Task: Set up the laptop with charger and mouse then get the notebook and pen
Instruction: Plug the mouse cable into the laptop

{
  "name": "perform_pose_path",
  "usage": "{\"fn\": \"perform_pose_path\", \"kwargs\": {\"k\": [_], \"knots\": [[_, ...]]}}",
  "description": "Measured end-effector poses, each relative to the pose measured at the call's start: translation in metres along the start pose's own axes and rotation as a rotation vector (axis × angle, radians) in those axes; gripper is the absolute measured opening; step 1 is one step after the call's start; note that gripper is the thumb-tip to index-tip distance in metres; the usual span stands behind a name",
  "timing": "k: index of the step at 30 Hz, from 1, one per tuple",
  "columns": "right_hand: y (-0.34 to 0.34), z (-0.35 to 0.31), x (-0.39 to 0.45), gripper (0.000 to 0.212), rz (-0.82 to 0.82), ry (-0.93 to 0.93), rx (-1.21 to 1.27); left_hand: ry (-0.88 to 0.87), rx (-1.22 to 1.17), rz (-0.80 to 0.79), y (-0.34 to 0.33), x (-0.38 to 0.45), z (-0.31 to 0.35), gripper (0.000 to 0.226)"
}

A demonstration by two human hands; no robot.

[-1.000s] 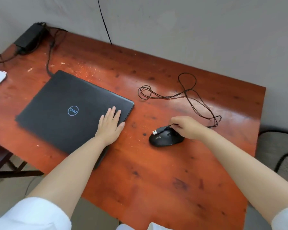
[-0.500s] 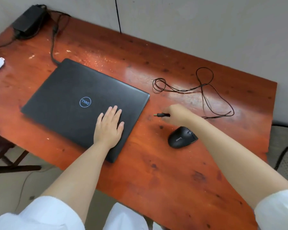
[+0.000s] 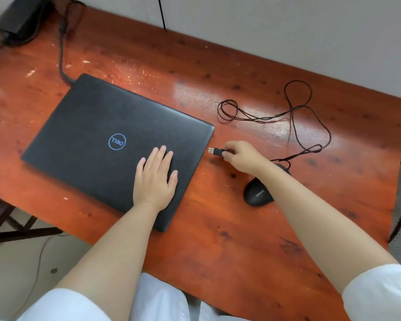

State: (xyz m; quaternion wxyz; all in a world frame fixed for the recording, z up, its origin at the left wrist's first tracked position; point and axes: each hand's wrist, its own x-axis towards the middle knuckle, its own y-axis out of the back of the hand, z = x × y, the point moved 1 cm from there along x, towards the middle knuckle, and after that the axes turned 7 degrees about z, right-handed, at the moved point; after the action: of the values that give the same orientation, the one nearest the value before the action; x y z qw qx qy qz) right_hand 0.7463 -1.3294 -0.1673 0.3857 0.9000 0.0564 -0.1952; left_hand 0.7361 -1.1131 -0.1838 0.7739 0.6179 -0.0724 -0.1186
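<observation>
The right hand (image 3: 243, 156) pinches the USB plug (image 3: 215, 151) just off the closed laptop (image 3: 97, 135)'s right edge — metal tip pointing at it, not touching. The left hand (image 3: 155, 179) lies flat, fingers together, on the lid. The mouse (image 3: 257, 193) sits near the right forearm, its cable (image 3: 294, 114) looped behind — bare table (image 3: 229, 251) in front.

Bench (image 3: 252, 246) reddish-orange wood, dark knots, pale scuffs at 11 o'clock. Laptop (image 3: 97, 135) matte black, blue ring logo. Mouse (image 3: 257, 193) black, grey lettering. Mouse cable (image 3: 296, 112) black; USB plug (image 3: 214, 151) black with silver tip. Charger brick (image 3: 19, 17) black. Sleeves (image 3: 380, 295) white. Wall (image 3: 287, 31) grey.
</observation>
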Motion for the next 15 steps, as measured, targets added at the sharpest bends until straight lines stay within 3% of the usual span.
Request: {"fn": "perform_pose_path", "kwargs": {"k": [3,6,10,15], "knots": [[-0.003,-0.001,-0.004,0.025,0.180,0.100,-0.042,0.003,-0.003,-0.002,0.000,0.000,0.000,0.047],[-0.011,0.003,-0.005,0.028,0.108,0.234,-0.362,0.006,-0.015,-0.005,0.001,0.000,0.000,0.047],[-0.010,0.012,0.005,0.049,0.073,0.259,-0.635,0.010,-0.005,-0.007,0.001,0.000,0.000,0.047],[-0.004,0.013,0.003,0.037,0.118,0.347,-0.529,0.019,-0.016,-0.008,0.002,0.000,0.002,0.047]]}}
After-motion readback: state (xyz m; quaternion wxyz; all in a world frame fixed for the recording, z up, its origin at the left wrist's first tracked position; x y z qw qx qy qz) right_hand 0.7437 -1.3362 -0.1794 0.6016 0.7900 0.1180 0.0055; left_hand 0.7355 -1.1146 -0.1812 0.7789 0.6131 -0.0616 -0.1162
